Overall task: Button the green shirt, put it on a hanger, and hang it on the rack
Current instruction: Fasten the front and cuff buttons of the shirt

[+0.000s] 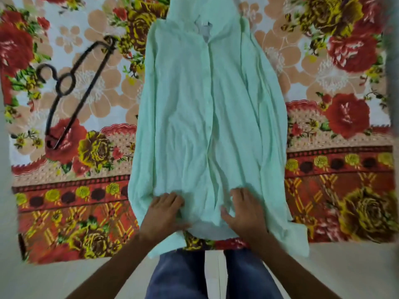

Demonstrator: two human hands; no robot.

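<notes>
Gripping the wrinkled hem, the left hand [164,213] bunches fabric; the right hand [244,212] rests there, grasp unclear. Leftward lies a thin black looped hanger [71,91]; the soft pale-green buttoned shirt [207,117] lies flat at the centre of the floral printed sheet [336,117].

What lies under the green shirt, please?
The shirt lies flat on a flowered cloth, which shows on both sides of it. The cloth below the shirt is covered, so I cannot tell whether anything else lies there.
</notes>
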